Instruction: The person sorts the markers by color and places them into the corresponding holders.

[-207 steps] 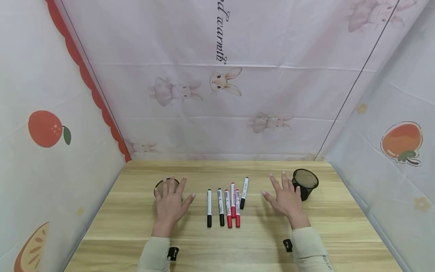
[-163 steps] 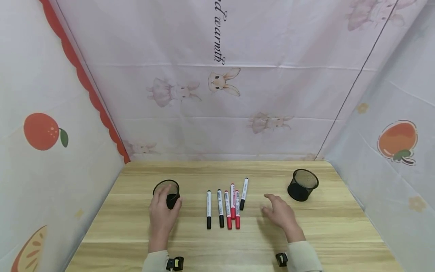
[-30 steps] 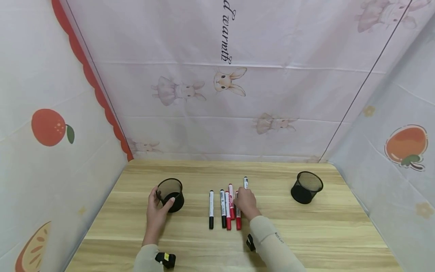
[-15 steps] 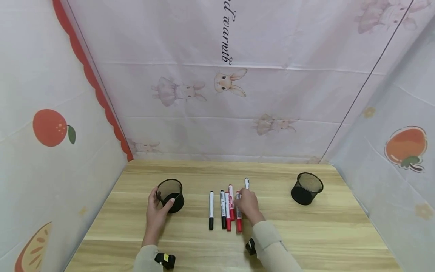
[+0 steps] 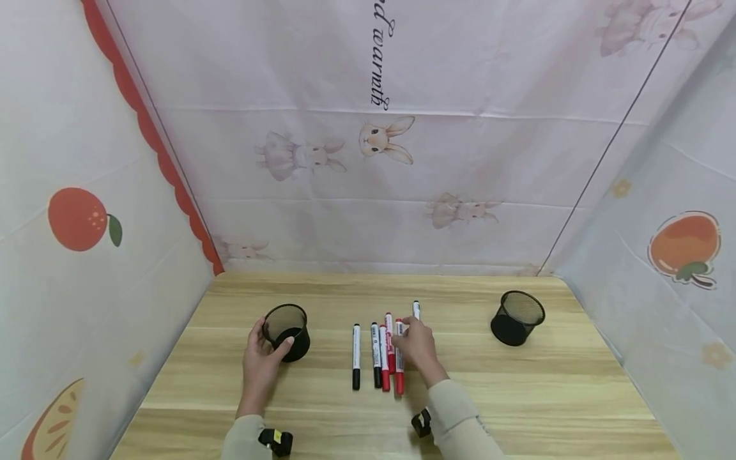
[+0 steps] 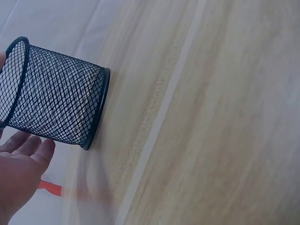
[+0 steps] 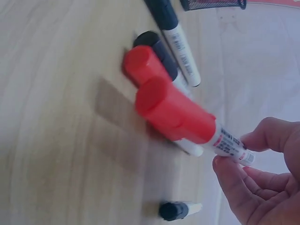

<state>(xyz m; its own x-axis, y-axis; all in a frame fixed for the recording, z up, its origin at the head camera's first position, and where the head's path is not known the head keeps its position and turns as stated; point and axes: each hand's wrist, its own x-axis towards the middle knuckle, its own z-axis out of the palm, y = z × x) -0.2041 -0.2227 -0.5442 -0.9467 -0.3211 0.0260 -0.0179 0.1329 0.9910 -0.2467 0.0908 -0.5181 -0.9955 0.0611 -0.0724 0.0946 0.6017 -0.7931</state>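
Observation:
My left hand point(image 5: 261, 367) holds a black mesh pen holder point(image 5: 298, 345) at the table's left, thumb at the near rim and fingers around its left side. In the left wrist view the mesh pen holder point(image 6: 56, 96) stands on the wood, fingers against its wall. My right hand point(image 5: 418, 345) pinches a white marker with a red cap point(image 5: 399, 382) between thumb and fingers. The right wrist view shows this marker point(image 7: 180, 112) raised off the table, cap towards the camera. Beside it lie two red-capped markers point(image 5: 385, 358) and two black-capped markers point(image 5: 356, 358).
Another marker point(image 5: 416, 310) lies just behind my right hand, partly hidden by it. A second black mesh pen holder point(image 5: 514, 326) stands at the right of the wooden table point(image 5: 552, 396). Printed cloth walls point(image 5: 322, 236) enclose the back and sides.
Both hands were spread over the table at first. My left hand took hold of the left pen holder. My right hand moved left to the markers and now has a red-capped one slightly lifted.

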